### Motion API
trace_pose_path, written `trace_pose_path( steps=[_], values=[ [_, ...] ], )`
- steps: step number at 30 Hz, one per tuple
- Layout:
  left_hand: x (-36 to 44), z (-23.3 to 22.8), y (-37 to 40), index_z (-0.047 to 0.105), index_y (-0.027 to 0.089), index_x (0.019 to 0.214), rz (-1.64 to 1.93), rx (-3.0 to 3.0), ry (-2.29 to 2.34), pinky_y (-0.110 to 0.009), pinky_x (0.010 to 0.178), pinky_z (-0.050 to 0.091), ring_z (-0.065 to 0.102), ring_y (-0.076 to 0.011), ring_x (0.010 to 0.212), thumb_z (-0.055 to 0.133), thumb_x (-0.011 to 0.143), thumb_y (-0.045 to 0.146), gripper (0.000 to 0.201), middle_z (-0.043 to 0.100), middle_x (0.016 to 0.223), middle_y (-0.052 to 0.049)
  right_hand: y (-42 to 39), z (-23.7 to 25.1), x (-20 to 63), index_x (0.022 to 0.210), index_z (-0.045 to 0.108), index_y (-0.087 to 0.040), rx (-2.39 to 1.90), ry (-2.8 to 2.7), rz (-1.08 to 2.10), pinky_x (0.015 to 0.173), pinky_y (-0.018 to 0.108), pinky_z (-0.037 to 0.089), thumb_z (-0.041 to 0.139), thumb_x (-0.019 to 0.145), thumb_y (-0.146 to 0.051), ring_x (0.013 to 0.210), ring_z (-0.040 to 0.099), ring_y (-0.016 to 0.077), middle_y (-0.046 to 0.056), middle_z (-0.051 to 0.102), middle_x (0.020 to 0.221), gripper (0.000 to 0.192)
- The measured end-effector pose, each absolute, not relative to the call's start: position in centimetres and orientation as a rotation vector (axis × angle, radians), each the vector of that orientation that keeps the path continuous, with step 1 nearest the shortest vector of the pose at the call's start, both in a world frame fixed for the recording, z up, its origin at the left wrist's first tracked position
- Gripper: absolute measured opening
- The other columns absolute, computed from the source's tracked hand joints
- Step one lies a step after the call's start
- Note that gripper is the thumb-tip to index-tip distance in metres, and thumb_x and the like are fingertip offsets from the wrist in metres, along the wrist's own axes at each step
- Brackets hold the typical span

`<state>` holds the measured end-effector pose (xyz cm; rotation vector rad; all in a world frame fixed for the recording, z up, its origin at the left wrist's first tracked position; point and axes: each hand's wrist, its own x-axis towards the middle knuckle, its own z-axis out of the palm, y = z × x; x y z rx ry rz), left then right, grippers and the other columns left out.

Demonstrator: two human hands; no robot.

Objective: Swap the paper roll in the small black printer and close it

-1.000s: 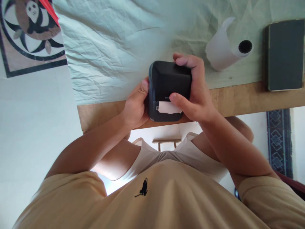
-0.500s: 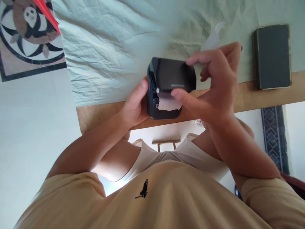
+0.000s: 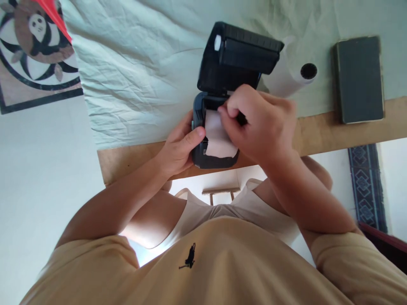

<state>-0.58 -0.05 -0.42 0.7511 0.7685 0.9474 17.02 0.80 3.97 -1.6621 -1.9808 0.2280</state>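
A small black portable receipt printer (image 3: 197, 158) is held over the table's front edge, its lid (image 3: 237, 70) swung up and back. My left hand (image 3: 181, 146) is closed around the printer's left side, thumb on the rim. White paper (image 3: 219, 137) lies in the printer's opening and hangs over its front lip. Above that opening, my right hand (image 3: 262, 120) is closed, thumb and index fingertip together at the upper end of the paper. The right hand hides part of the compartment.
Behind my right hand, a white paper roll (image 3: 286, 80) with a dark core lies on the pale green cloth (image 3: 143, 63). Farther right is a dark phone-like slab (image 3: 361, 80). The wooden table edge (image 3: 133, 159) runs in front of me; a red strip (image 3: 55, 17) is at upper left.
The printer's lid has gone from closed to raised. My right hand has moved from the lid to the paper inside, and the paper roll behind is now more visible.
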Motion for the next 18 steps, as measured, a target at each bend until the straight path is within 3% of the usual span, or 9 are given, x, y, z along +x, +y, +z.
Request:
trace_pose_path(
  steps=[3,6,9,12,15,18],
  values=[
    [-0.6,-0.5,-0.1,0.070,0.018,0.114,0.953,0.779,0.781,-0.040,0.098,0.063,0.073,-0.0291,0.118,0.076,0.091,0.047,0.037,0.076,0.106,-0.008,0.6,5.8,16.9,0.107,0.069,-0.025,-1.859,-2.277,0.286,0.062,0.032,0.020,0.043,0.100,-0.038,0.077,0.064,0.0183,0.002,0.076,0.092,0.030],
    [-0.7,-0.6,-0.1,0.070,0.019,0.112,0.974,0.786,0.786,-0.036,0.093,0.064,0.074,-0.0270,0.114,0.071,0.094,0.047,0.033,0.076,0.102,-0.007,0.7,6.9,17.2,0.116,0.069,-0.029,-1.895,-2.529,0.331,0.061,0.033,0.014,0.041,0.099,-0.041,0.077,0.067,0.0220,0.003,0.078,0.103,0.035],
    [-0.9,-0.7,-0.1,0.070,0.019,0.113,0.931,0.803,0.778,-0.032,0.084,0.065,0.076,-0.0251,0.105,0.073,0.093,0.047,0.034,0.075,0.093,-0.005,1.0,7.1,17.5,0.123,0.066,-0.029,-1.875,-2.595,0.454,0.060,0.032,0.017,0.046,0.096,-0.038,0.080,0.068,0.0242,0.003,0.078,0.107,0.034],
    [-1.0,-0.6,-0.1,0.070,0.019,0.115,0.913,0.803,0.762,-0.028,0.075,0.064,0.077,-0.0235,0.099,0.075,0.091,0.045,0.035,0.073,0.087,-0.003,0.7,7.5,18.0,0.115,0.069,-0.028,-1.806,-2.541,0.569,0.061,0.032,0.025,0.055,0.092,-0.034,0.085,0.068,0.0244,0.003,0.077,0.103,0.029],
    [-0.9,-0.3,-0.1,0.070,0.020,0.115,0.927,0.747,0.735,-0.027,0.074,0.064,0.077,-0.0222,0.099,0.074,0.092,0.040,0.031,0.075,0.092,-0.003,-0.5,8.5,18.9,0.092,0.073,-0.025,-1.705,-2.388,0.543,0.060,0.033,0.030,0.061,0.085,-0.031,0.068,0.060,0.0187,0.001,0.071,0.080,0.015],
    [-0.7,-0.2,0.0,0.068,0.021,0.120,0.933,0.689,0.705,-0.030,0.080,0.065,0.077,-0.0220,0.101,0.075,0.091,0.036,0.033,0.076,0.105,-0.004,-1.3,9.1,20.2,0.091,0.071,-0.029,-1.484,-2.044,0.795,0.057,0.032,0.037,0.068,0.081,-0.030,0.057,0.051,0.0136,-0.003,0.061,0.067,0.010]
  ],
)
